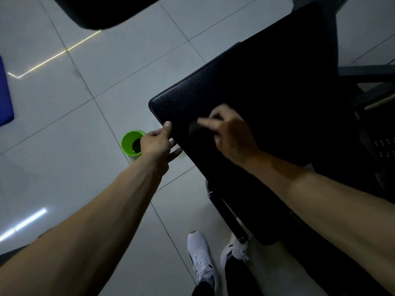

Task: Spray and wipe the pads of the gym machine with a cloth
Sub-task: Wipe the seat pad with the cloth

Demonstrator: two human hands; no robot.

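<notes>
A black textured pad (pixel 245 86) of the gym machine slopes across the right half of the view. My left hand (pixel 157 143) grips its near-left edge, with the thumb on top and the fingers underneath. Over the pad's lower part, my right hand (pixel 229 133) curls round a small dark object (pixel 194 129). The object has a rounded end, and my forefinger lies along its top. It is blurred and looks like the head of a spray bottle. No cloth can be made out in the dim light.
A green cup-shaped container (pixel 133 143) stands on the pale tiled floor just left of my left hand. A second black pad (pixel 102 11) hangs at the top. A blue mat (pixel 5 92) lies at the far left. The machine's dark frame (pixel 229 214) and my white shoes (pixel 202 259) are below.
</notes>
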